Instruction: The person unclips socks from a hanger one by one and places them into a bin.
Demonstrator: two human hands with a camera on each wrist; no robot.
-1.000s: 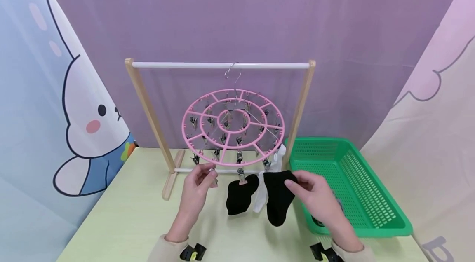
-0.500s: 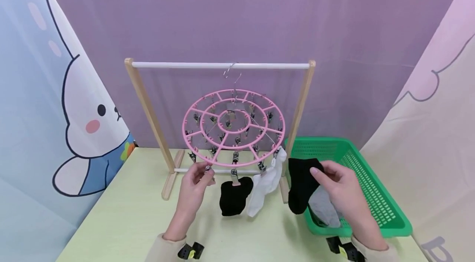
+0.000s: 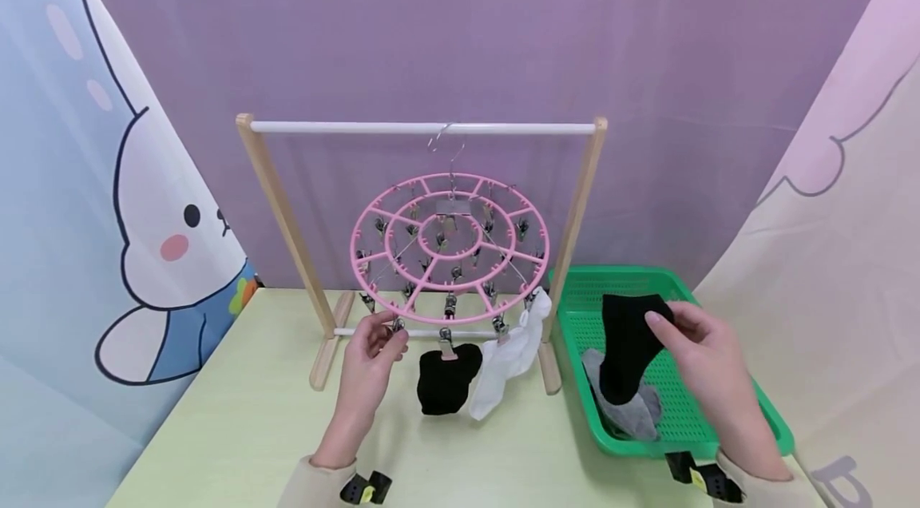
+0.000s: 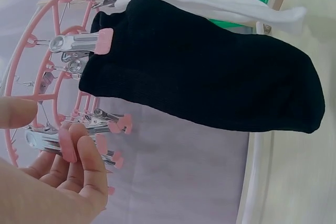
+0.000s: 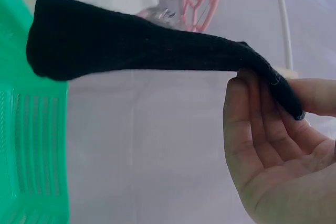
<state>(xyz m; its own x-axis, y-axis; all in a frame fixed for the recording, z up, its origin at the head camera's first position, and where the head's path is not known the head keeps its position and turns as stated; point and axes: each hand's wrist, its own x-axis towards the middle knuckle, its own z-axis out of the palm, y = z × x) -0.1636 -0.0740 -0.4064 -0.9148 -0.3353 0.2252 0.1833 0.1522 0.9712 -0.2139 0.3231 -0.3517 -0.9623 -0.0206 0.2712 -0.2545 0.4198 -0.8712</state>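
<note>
My right hand [image 3: 711,356] pinches a black sock [image 3: 628,344] by its upper edge, and the sock hangs over the green basket. In the right wrist view the sock's edge lies between thumb and fingers. My left hand [image 3: 368,364] is at the front rim of the round pink hanger [image 3: 402,314], its fingers curled round a metal clip [image 4: 44,140] with pink tips. The left thumb stands a little off the clip in the left wrist view. Another black sock [image 4: 205,72] hangs from a clip beside that hand, and a white sock [image 3: 509,360] hangs to its right.
The hanger hooks onto the white bar [image 3: 345,127] of a wooden-legged rack [image 3: 280,212]. Several bare clips dangle from its rings. A grey sock [image 3: 636,416] lies in the green basket [image 3: 772,424] at the right of the table [image 3: 237,412]. A purple cloth [image 3: 446,29] covers the back.
My right hand has moved right with the black sock, from beside the hanging socks to over the basket. The hanger has turned slightly, its socks shifting left; the left hand stays at the rim.
</note>
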